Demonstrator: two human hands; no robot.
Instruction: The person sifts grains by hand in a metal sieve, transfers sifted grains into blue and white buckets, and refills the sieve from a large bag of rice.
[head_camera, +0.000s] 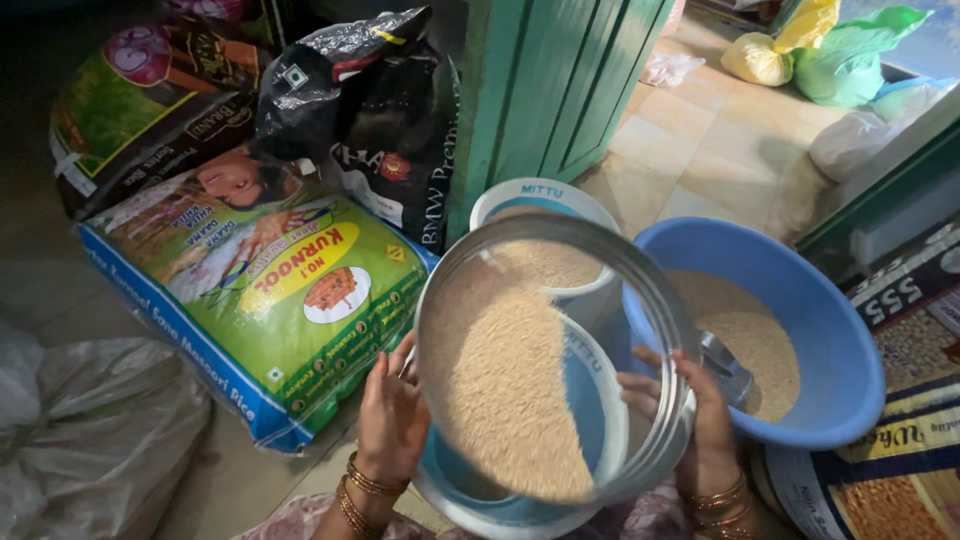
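While a crumpled grey plastic sack (90, 420) lies slack at the far left, a full green-and-blue rice bag (270, 300) lies flat on the floor beside it, with a black bag (370, 110) and another printed sack (140, 110) propped behind. Next comes the left hand (392, 415), bangles at its wrist, fingers curled and pressed against the left rim of a round metal sieve (555, 365). This sieve holds pale grain (505, 390) heaped toward its left and lower part, its right part showing bare mesh. It is tilted, the far rim raised and the near rim low, its face turned up toward the camera. Under it sits a blue bucket (590, 400) with a white rim, and behind that a second white-rimmed tub (545, 200). Through the mesh the right hand (690, 420) grips the sieve's right rim, so the sieve hangs between both hands. Further right a wide blue basin (800, 330) holds more grain, with a metal scoop (725, 365) lying in it. Printed sacks (900, 400) lie at the far right.
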